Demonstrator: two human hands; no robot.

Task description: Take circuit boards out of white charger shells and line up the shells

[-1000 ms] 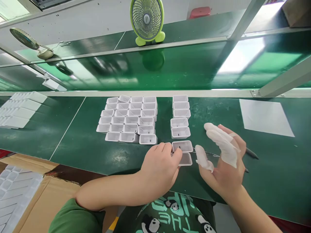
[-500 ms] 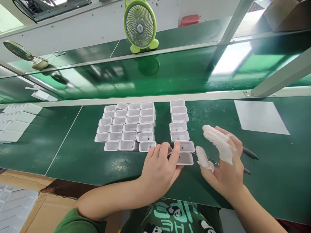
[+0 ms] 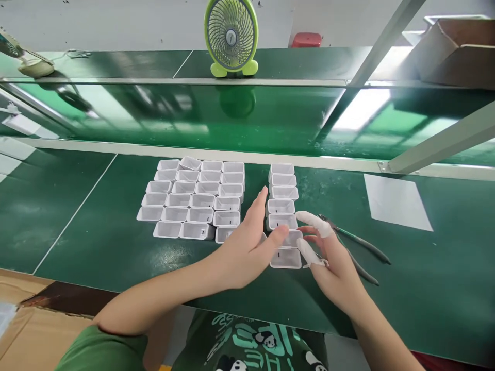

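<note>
A column of small white plastic boxes [image 3: 283,194] stands in front of me. On its left side my left hand [image 3: 245,252] is stretched out flat, fingers straight, thumb lying over the column's near part. My right hand [image 3: 332,263], with white coverings on its thumb and forefinger, is at the column's right side, fingers apart, fingertips at the boxes' edges. The nearest box [image 3: 285,260] lies between the hands. Left of the column, several more white boxes [image 3: 183,200] stand in rows, partly hidden by my left hand. Pliers [image 3: 361,242] with dark handles lie behind my right hand.
A white sheet [image 3: 398,202] lies at the right on the green table [image 3: 433,288]. A green fan [image 3: 231,38] stands on the shelf behind, with a cardboard box [image 3: 456,54] at its right end. An open carton [image 3: 54,330] is at lower left.
My left hand has let go of the column's near end and straightened along its left side. My right hand has moved left to the boxes, uncovering more of the pliers. The view has shifted.
</note>
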